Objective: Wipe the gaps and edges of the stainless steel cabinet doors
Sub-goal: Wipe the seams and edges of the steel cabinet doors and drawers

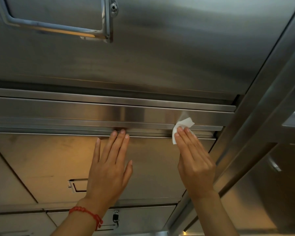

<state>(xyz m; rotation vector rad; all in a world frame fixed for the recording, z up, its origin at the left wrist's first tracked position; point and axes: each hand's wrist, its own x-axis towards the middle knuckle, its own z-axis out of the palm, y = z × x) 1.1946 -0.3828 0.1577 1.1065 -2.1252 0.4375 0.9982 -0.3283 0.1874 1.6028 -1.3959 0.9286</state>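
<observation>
A stainless steel lower cabinet door (58,159) fills the middle of the head view, with an upper door (160,57) above it. Between them runs a horizontal steel rail and gap (92,124). My left hand (109,169) lies flat on the lower door with straight fingers, its fingertips touching the door's top edge. My right hand (194,160) presses a white wipe (183,126) with straight fingers against the gap near the door's top right corner. Part of the wipe is hidden under my fingers.
A metal bar handle with a lock (107,19) sits on the upper door. A recessed handle (77,185) is on the lower door, partly behind my left wrist. A vertical steel post (262,108) runs along the right. Another latch (115,218) sits below.
</observation>
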